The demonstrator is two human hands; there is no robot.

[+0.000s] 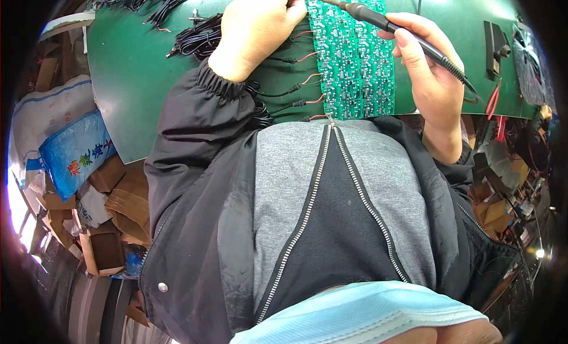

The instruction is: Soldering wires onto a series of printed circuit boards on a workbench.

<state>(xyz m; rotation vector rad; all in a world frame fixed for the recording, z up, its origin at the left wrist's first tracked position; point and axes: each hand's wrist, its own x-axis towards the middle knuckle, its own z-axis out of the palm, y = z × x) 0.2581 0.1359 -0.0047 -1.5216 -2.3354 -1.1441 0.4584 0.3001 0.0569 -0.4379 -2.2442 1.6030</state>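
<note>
My right hand [435, 77] is closed around the dark handle of a soldering iron [373, 16], whose tip points left to the far end of a green circuit board panel [355, 66]. Close to that tip, at the panel's far left edge, my left hand [254, 33] has its fingers pinched together; what is between them is hidden at the picture's top rim. Thin red wire ends of several black cables [287, 89] meet the panel's left side. Partly behind my left wrist lies a coiled black cable bundle [198, 39].
More black cables [168, 6] lie at the far left of the green table [127, 101]. On the right are a dark stand [492, 51] and a red-handled tool [493, 100]. Cardboard boxes [127, 199] and a blue bag [77, 154] stand below the table's left edge.
</note>
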